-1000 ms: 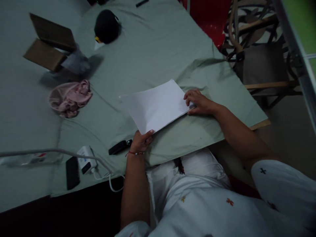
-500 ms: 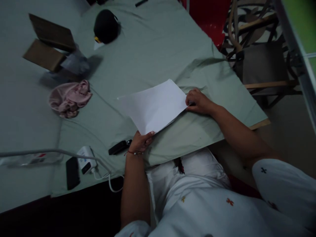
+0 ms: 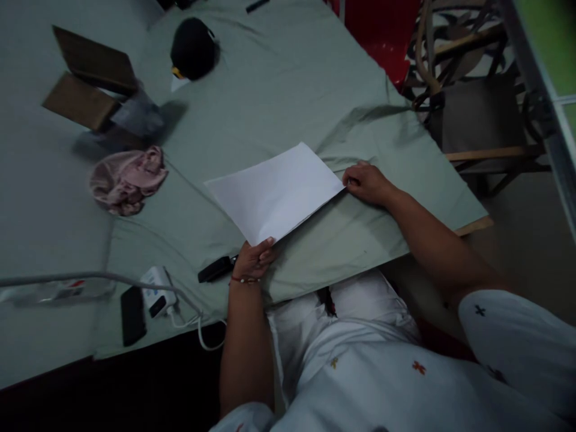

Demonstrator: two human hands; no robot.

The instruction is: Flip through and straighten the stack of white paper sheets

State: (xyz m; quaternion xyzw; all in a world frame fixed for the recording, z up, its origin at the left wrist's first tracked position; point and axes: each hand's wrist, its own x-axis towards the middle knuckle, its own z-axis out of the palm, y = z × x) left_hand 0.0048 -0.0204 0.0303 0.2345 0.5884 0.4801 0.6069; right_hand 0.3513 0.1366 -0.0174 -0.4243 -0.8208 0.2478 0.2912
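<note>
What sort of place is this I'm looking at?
Probably an indoor room, perhaps at home, though a small office is possible: there's a pale green tablecloth over the table, a wooden-armed chair alongside, and a white power strip with a cable plugged in.

Homelike room, cloth-covered table (image 3: 279,90), wooden-armed chair (image 3: 481,117), red seat (image 3: 380,33), crumpled pink fabric (image 3: 130,180)

Dim light; paper (image 3: 276,192) between fingers (image 3: 266,244) brightest, shadow beneath it; fold shadows on cloth (image 3: 256,114) beyond right fingers (image 3: 354,174); green surface (image 3: 551,45) far right of fingers blurred
</note>
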